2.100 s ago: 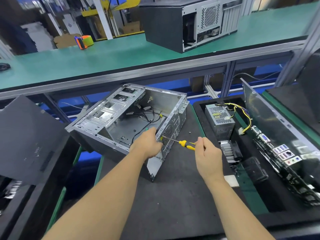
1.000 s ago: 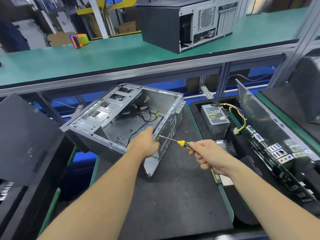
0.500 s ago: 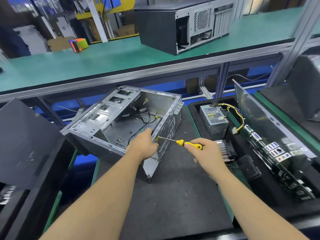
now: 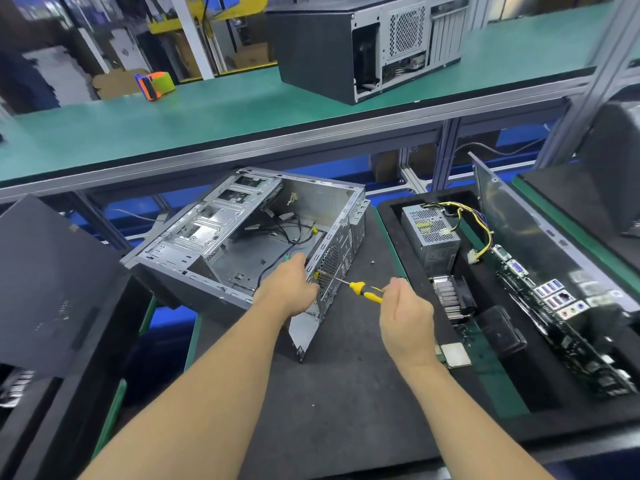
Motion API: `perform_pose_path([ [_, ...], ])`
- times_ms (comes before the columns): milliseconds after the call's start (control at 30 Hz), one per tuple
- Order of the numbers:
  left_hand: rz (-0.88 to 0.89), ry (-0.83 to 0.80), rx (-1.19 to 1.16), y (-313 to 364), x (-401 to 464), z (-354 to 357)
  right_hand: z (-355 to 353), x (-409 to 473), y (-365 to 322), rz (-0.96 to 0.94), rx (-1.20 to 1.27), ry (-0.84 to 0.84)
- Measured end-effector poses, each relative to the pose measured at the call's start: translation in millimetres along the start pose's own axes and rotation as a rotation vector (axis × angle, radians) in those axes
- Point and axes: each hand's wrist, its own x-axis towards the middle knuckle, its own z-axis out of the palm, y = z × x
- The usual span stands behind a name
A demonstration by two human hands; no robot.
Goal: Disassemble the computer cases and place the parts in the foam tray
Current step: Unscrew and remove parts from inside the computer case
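Head view, frame centre: my left hand (image 4: 289,287) grips the computer case (image 4: 249,237) rear edge; my right hand (image 4: 405,315) apparently pinches the screwdriver (image 4: 360,291) handle, forearm angled inward.

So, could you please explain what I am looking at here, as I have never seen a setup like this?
There is no machine here: a camera on a person's head looks down at their two bare hands. The left hand grips the rear edge of an opened, stripped grey metal computer case lying on a dark mat. The right hand holds a yellow-and-black-handled screwdriver, its tip at the case's perforated rear panel. To the right, a black foam tray already holds a grey boxy power supply with coloured wires, a finned heatsink and a green motherboard. A closed black computer case waits on the green shelf above.
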Motion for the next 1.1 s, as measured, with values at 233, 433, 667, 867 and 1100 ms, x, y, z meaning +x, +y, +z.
perform_pose_path([
  [233,0.013,0.007,-0.011,1,-1,-3,-3,-1,-1,0.264,0.316,-0.026],
  [433,0.005,0.016,-0.011,1,-2,-2,-8,24,-14,0.981,0.769,-0.056],
  [667,-0.013,0.008,0.010,1,0,0,-21,20,-3,1.048,0.481,-0.351],
  [867,-0.008,0.016,0.018,-1,1,1,-23,5,-5,0.650,0.525,-0.321],
  [1100,0.010,0.023,-0.012,-1,1,0,-39,17,-2,0.014,0.249,-0.446],
])
